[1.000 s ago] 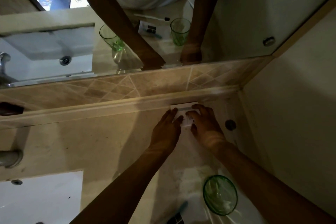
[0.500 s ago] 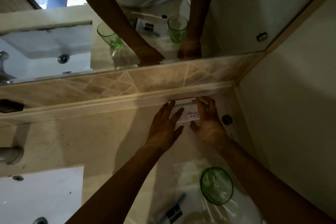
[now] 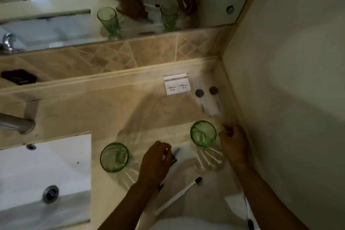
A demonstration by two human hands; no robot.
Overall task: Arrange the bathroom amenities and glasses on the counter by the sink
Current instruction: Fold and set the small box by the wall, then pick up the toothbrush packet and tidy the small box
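Here the left hand [image 3: 155,162] curls its fingers round a dark-tipped packet [image 3: 174,155] on the counter [image 3: 84,110] between the two green glasses [image 3: 114,157], while the right hand [image 3: 233,142] pinches something thin beside the right glass [image 3: 203,133]. Two white boxes [image 3: 177,86] sit far back by the wall. Lifting the packet cleanly, clear of the toothbrush [image 3: 177,195], probably works best.

Two green glasses stood on the bench, one [image 3: 114,157] at lower centre-left and one [image 3: 203,133] right of centre. Two small white boxes [image 3: 177,86] lay side by side at upper centre. Two clear sachets with dark round caps [image 3: 206,99] lay just right of them. One white toothbrush [image 3: 178,194] lay at the bottom. Two hands were in frame, left [image 3: 155,162] and right [image 3: 234,142].
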